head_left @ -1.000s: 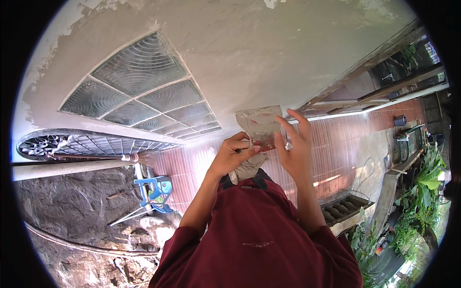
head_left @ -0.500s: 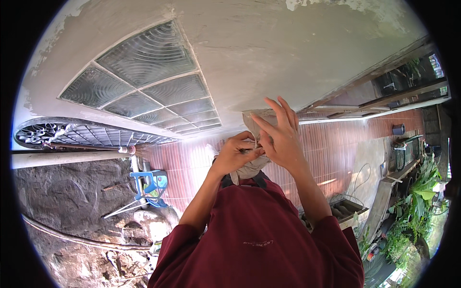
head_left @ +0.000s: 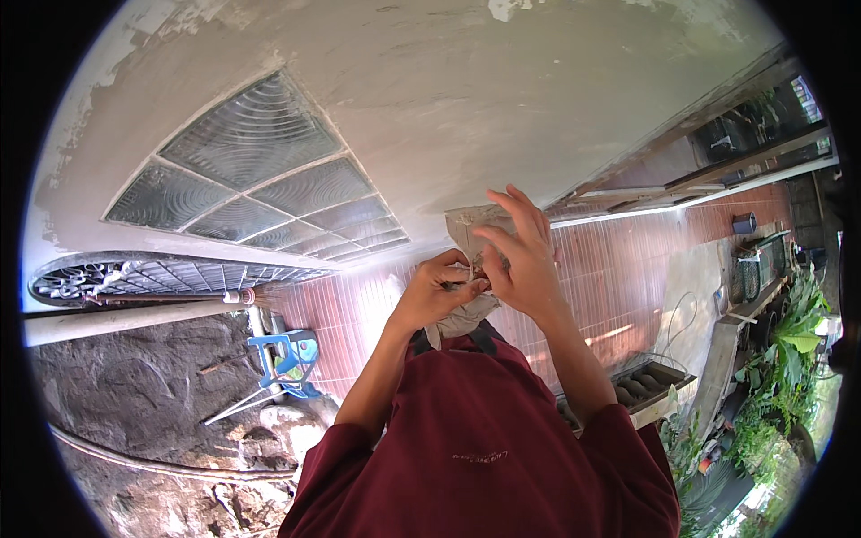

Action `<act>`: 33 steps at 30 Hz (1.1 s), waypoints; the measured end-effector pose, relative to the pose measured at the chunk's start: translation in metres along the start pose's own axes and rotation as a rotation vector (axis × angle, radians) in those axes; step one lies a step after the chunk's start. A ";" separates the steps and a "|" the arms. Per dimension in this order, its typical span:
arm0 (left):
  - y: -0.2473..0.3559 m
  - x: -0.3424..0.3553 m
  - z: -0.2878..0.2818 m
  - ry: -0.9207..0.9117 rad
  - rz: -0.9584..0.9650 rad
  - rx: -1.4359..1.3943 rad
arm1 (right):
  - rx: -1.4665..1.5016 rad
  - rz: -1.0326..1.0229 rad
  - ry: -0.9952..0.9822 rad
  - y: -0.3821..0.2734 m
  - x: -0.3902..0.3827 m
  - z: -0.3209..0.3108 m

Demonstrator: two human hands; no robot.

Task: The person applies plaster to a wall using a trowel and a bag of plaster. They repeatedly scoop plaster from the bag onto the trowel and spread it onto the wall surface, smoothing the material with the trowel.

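ok, l hand: thumb + fingers curled in, pinching grey plate at its near edge
r hand: upper fingers raised & spread, thumb side by l fingertips; can't tell if gripping
grey plate: x1, thin, flat, smeared, just beyond l hand
wall: plaster, 1 window w/ ribbed glass panes
stool: x1, blue

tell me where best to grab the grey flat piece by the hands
Probably the upper-left corner of the grey flat piece, coming from the upper left: that corner sticks out uncovered beyond the left hand, while the right hand overlaps its right side.
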State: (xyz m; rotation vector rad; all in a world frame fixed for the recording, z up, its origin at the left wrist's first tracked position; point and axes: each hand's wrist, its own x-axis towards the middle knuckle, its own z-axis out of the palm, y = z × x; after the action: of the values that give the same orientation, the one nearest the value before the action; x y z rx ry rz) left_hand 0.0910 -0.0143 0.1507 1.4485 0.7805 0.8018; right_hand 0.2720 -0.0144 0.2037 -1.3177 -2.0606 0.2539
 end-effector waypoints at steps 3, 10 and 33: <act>0.001 0.003 0.002 -0.020 -0.020 0.009 | 0.049 0.041 0.051 0.004 -0.004 -0.001; 0.004 0.012 0.005 -0.109 0.019 0.038 | -0.027 0.097 0.064 0.002 -0.009 -0.005; 0.019 0.039 -0.001 -0.574 -0.090 0.051 | -0.214 0.426 0.417 -0.038 -0.056 -0.009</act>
State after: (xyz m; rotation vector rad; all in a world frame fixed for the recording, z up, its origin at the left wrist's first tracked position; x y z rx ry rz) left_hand 0.1112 0.0188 0.1707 1.5705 0.4212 0.2686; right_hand 0.2645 -0.0820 0.2054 -1.7670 -1.4782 -0.0606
